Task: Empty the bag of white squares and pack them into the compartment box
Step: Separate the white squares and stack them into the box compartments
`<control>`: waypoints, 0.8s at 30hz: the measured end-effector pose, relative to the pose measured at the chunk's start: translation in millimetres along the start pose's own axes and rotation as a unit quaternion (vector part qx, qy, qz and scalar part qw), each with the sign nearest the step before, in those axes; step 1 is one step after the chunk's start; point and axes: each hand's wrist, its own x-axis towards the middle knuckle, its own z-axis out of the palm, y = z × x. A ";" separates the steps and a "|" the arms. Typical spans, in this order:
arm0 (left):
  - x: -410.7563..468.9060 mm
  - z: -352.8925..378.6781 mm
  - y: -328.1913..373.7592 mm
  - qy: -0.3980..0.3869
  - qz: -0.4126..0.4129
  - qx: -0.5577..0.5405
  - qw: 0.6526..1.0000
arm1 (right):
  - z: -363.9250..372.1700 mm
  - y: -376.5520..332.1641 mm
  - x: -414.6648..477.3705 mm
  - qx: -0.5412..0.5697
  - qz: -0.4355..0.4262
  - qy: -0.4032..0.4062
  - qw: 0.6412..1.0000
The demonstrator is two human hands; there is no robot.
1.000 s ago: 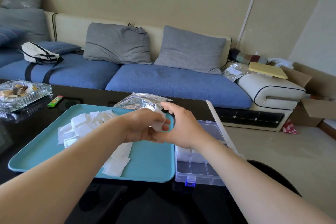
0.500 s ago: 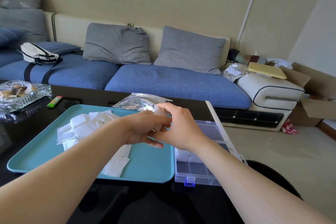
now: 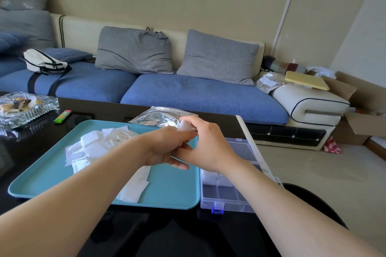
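Note:
A heap of white squares point(image 3: 95, 148) lies on the teal tray point(image 3: 169, 190), with more squares point(image 3: 133, 189) near its front. The silver foil bag point(image 3: 158, 116) lies at the tray's far edge. Over the tray's right side my left hand point(image 3: 165, 146) and my right hand point(image 3: 208, 144) meet and together pinch a small stack of white squares point(image 3: 184, 125). The clear compartment box point(image 3: 227, 196) stands open right of the tray, its lid point(image 3: 252, 142) raised; white squares point(image 3: 215, 179) fill a middle compartment, partly hidden by my right wrist.
A glass dish point(image 3: 27, 108) and a green lighter point(image 3: 62, 116) sit at the black table's far left. Behind the table runs a blue sofa point(image 3: 198, 94) with grey cushions and a white bag point(image 3: 45, 62). Cardboard boxes point(image 3: 363, 123) stand on the floor at right.
Both hands rose slightly and shifted a little away from me with the stack of squares held between them. The stack now stands higher, in front of the foil bag.

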 end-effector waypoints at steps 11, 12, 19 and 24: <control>0.6 -0.3 -4.7 -0.014 0.038 0.132 0.990 | -4.4 8.0 6.6 0.014 0.026 0.028 0.999; 1.6 0.7 -5.9 -0.004 0.047 0.147 0.988 | -6.7 8.4 6.6 0.025 0.034 0.028 0.999; 8.9 21.3 -22.8 0.125 0.191 0.415 0.881 | -44.2 19.7 -1.2 0.024 0.221 0.088 0.971; 8.5 47.1 -33.4 0.094 0.330 0.517 0.784 | -67.7 44.2 -22.8 -0.091 0.286 0.045 0.953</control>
